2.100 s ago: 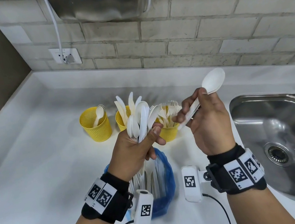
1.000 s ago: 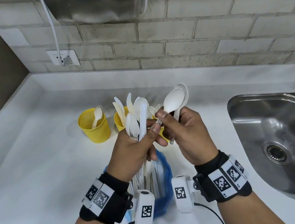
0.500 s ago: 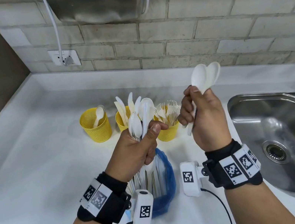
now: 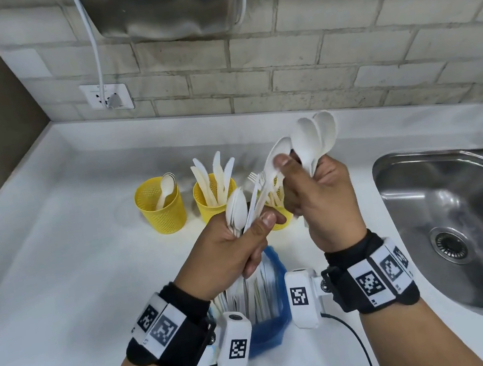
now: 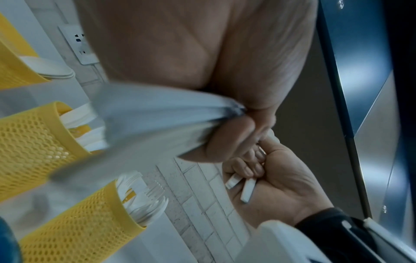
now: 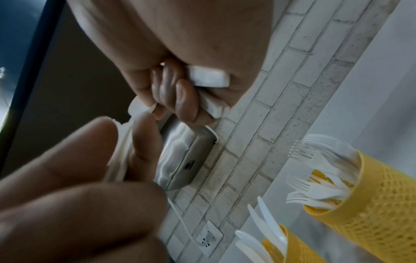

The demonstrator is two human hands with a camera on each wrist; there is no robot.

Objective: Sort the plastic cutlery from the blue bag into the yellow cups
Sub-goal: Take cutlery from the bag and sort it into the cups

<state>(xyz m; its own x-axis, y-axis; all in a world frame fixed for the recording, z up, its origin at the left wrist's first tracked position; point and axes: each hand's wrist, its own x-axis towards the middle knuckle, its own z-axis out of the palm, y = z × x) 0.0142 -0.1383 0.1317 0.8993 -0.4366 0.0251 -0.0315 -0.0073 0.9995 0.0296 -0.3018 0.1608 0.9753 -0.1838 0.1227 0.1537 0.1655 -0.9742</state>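
Over the blue bag (image 4: 276,314), my left hand (image 4: 251,229) grips a bundle of white plastic spoons (image 4: 235,207) whose handles hang down into the bag. My right hand (image 4: 295,170) holds two spoons (image 4: 318,134) upright in its curled fingers and pinches a third spoon (image 4: 276,153) that leans out of the left bundle. Behind the hands stand three yellow mesh cups: the left cup (image 4: 161,209) holds spoons, the middle cup (image 4: 210,204) knives, the right cup (image 4: 280,219) forks, partly hidden. In the right wrist view the spoon handles (image 6: 209,78) stick out of my fist.
A steel sink (image 4: 464,225) is set into the white counter (image 4: 58,277) at the right. On the brick wall are a socket (image 4: 107,96) with a white cable and a metal dispenser (image 4: 171,2) overhead. A dark wall bounds the left.
My right hand, holding two spoons up at the right half a second ago, has come back left to the bundle and now pinches a third spoon. The left hand stays put.
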